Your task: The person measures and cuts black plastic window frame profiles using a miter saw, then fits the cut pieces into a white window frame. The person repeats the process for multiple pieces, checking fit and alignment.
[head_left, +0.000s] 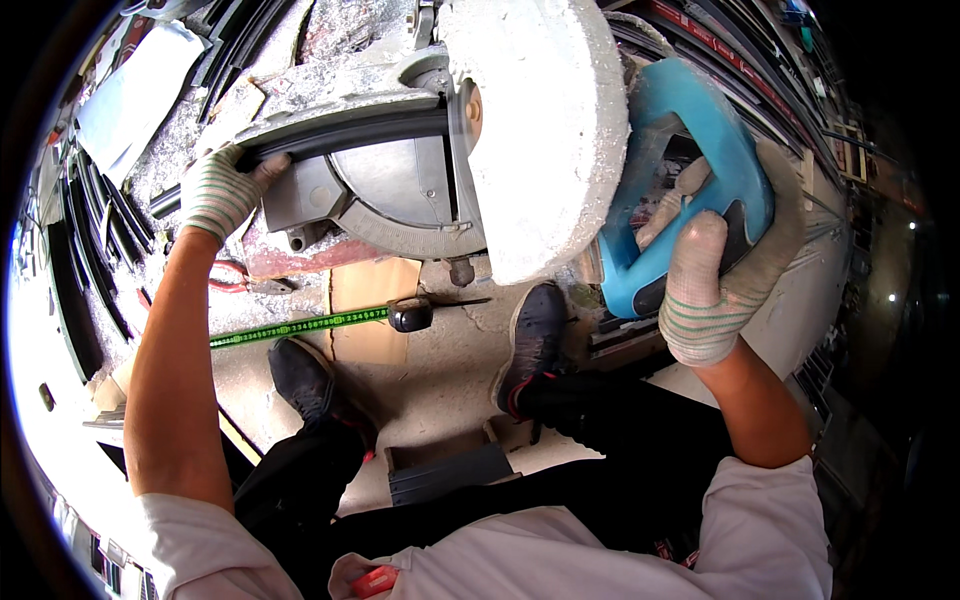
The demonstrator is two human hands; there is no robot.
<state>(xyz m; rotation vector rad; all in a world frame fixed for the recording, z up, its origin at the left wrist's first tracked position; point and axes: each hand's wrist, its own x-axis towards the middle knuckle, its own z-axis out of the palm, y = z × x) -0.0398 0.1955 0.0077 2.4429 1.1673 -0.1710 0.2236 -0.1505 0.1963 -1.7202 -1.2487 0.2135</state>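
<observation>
Dusty surface (285, 85), left fingers (228, 157) curled round a black strip (380, 128), right fingers (690, 180) wrapped round the blue saw handle (735, 150), white blade guard (550, 140) between them

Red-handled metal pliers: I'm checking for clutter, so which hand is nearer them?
Left. The left hand, on the long black strip, is a little beyond the pliers; the right hand is well across to the right, around the blue loop-shaped saw handle.

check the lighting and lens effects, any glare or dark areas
Head view: strong light nearly bleaches the white sheet at upper left; head view: the far right, beyond the right hand, sinks into darkness; head view: curved black fisheye borders both sides, while the blue saw handle reads clearly.
</observation>
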